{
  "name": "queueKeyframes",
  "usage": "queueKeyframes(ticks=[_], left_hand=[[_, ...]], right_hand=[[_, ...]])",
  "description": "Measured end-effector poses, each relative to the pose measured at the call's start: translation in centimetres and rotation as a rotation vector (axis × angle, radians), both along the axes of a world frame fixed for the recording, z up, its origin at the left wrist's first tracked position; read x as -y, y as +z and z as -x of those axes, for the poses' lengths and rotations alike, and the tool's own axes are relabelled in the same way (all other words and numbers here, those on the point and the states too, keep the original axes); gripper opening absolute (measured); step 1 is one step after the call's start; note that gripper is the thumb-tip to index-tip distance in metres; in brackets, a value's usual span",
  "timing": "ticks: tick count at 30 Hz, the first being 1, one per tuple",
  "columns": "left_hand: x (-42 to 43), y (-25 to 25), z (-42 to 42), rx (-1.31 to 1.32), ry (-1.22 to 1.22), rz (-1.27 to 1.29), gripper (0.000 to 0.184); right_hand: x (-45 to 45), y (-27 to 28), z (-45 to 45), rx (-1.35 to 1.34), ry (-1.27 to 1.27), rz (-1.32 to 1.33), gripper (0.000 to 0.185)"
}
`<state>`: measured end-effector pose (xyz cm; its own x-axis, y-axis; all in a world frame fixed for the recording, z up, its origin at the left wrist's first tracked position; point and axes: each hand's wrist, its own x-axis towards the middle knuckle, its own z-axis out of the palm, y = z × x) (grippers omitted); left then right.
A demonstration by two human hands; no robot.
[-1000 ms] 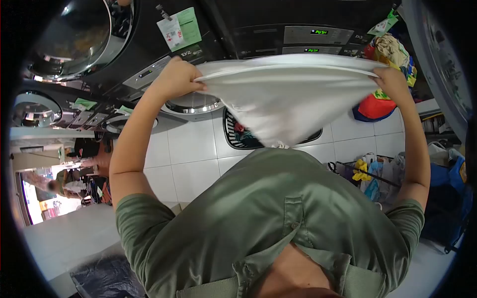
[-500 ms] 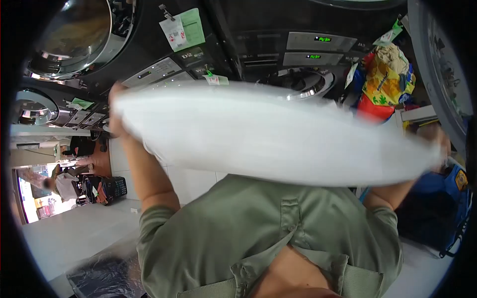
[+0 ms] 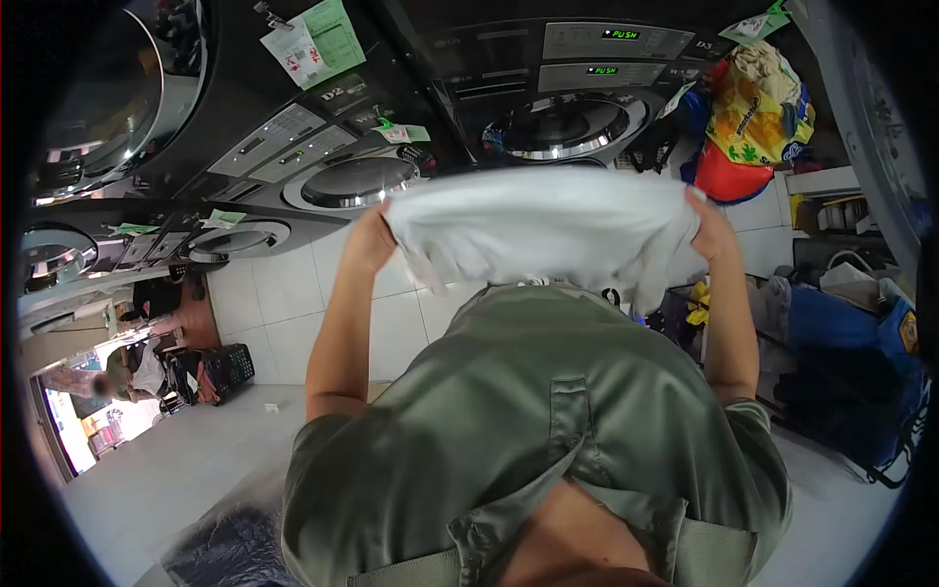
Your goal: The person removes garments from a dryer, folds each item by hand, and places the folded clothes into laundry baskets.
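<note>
A white cloth, slightly blurred, is stretched between my two hands in front of my chest. Its upper edge runs nearly straight across, and loose folds hang at both ends. My left hand grips the left corner with closed fingers. At the opposite corner, my right hand is closed on the cloth too. I cannot tell what kind of article it is. Just beyond it is the round door of a washing machine.
Black machines with green-and-white tags line the front and left. A stuffed yellow, red and blue bag stands at front right. Blue bags lie right. Dark plastic is at lower left. A person is beyond a black basket.
My hands have come closer together and moved away from the camera. The cloth, stretched wide before, now spans less and hangs in folds.
</note>
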<state>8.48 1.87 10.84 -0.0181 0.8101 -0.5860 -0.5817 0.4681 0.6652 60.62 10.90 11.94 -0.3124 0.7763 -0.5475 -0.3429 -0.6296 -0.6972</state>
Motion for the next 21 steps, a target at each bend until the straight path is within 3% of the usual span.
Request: queueKeyframes(ticks=[2, 4, 6, 10, 12, 13, 15, 16, 17, 18, 19, 20, 21], left_hand=[[-0.5, 3.3, 0.7, 0.048, -0.011, -0.088, 0.038], [0.5, 4.6, 0.3, 0.088, -0.062, -0.104, 0.038], [1.9, 4.8, -1.0, -0.186, -0.046, 0.087, 0.033], [8.7, -1.1, -1.4, -0.667, -0.348, 0.432, 0.033], [12.9, -3.6, -2.5, -0.653, -0.411, 0.521, 0.024], [12.6, -1.4, -4.2, -0.949, -0.913, 0.508, 0.030], [15.6, -2.6, -5.1, -1.310, -0.750, 0.002, 0.045], [14.9, -2.2, -5.1, -1.305, -0.752, 0.014, 0.045], [13.0, -1.7, -4.9, -1.072, -0.818, -0.213, 0.052], [11.8, -1.5, -4.9, -0.826, -0.867, -0.429, 0.060], [12.0, -3.0, -5.1, -0.822, -0.866, -0.422, 0.060], [12.3, -5.5, -5.8, -0.708, -1.000, -0.401, 0.057], [9.4, -2.4, -7.3, -0.561, -1.219, 0.007, 0.058]], right_hand=[[0.0, 4.2, 1.4, 0.027, -0.039, -0.009, 0.031], [1.0, 4.4, 0.8, 0.186, -0.105, -0.002, 0.036], [3.2, 3.0, 0.3, 0.310, -0.100, 0.043, 0.037], [10.3, -5.9, -2.7, 0.582, 0.071, 0.234, 0.039], [15.2, -8.8, -2.8, 0.616, 0.078, 0.363, 0.038], [17.6, -9.8, -2.7, 0.769, 0.257, 0.132, 0.042], [20.5, -11.0, -2.3, 1.034, 0.626, -0.353, 0.052], [17.7, -5.4, 0.5, 1.080, 0.678, -0.632, 0.058], [16.0, -3.6, 1.8, 1.077, 0.685, -0.631, 0.058], [15.0, -2.5, 2.6, 0.482, 0.669, -0.267, 0.060], [14.7, -2.1, 3.0, -0.107, 0.596, 0.096, 0.062], [15.7, -4.4, 2.8, 0.135, 0.780, 0.002, 0.068], [15.1, -4.5, 3.0, 0.137, 0.783, 0.000, 0.068]])
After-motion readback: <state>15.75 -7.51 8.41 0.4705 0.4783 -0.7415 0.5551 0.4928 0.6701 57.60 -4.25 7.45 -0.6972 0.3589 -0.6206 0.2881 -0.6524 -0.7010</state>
